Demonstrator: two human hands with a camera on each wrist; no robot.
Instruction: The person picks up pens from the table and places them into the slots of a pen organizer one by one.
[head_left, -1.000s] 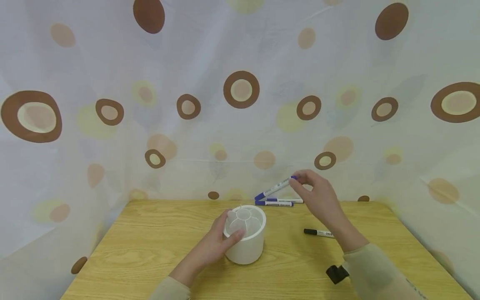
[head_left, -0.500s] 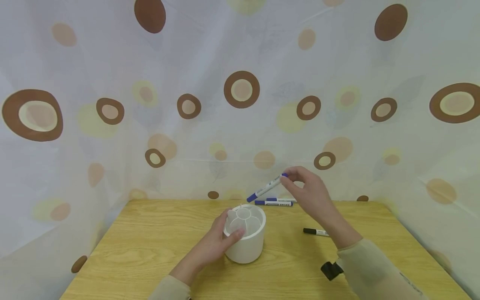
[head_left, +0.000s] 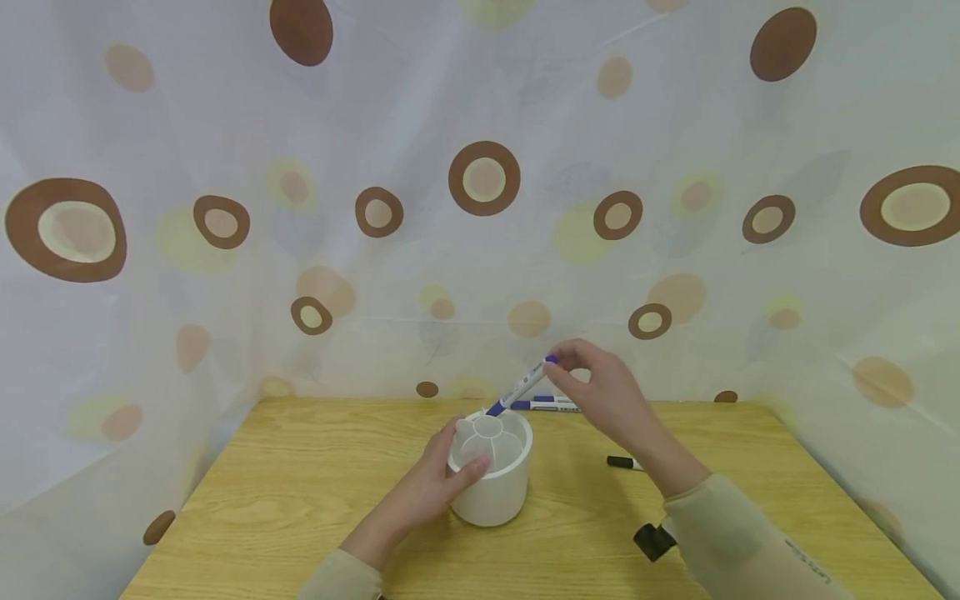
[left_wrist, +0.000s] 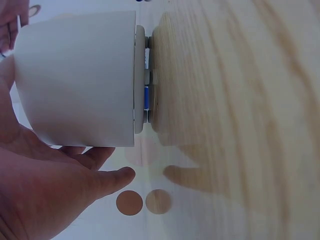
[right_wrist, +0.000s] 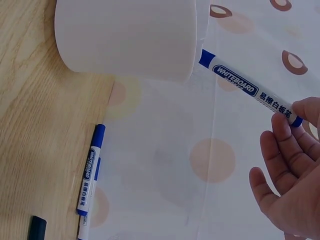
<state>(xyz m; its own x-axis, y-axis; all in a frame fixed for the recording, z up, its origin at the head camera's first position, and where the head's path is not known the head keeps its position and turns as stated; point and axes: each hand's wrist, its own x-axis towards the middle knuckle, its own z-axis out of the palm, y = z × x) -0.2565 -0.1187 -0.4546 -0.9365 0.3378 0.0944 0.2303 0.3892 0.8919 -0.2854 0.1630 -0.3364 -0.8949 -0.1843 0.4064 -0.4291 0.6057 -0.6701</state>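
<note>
A white round pen holder (head_left: 491,500) with several compartments stands on the wooden table. My left hand (head_left: 438,479) grips its left side, the thumb at the front rim and the other fingers at the back left. The right hand (head_left: 603,400) pinches a whiteboard marker (head_left: 522,386) by its upper end, between thumb and fingertips. This marker slants down to the left, its blue cap at the holder's back rim. In the right wrist view the cap (right_wrist: 206,58) is beside the holder's open end; whether it touches cannot be told.
Two blue-capped whiteboard markers (right_wrist: 90,170) lie side by side at the table's back edge. A black-capped marker (head_left: 620,462) lies to the right, partly hidden by the right forearm. A black object (head_left: 654,542) sticks out by the right sleeve. A patterned curtain (head_left: 390,275) hangs behind.
My right hand has carried the marker left, from above the lying markers to the holder's back rim. The left hand and the holder have stayed in place.
</note>
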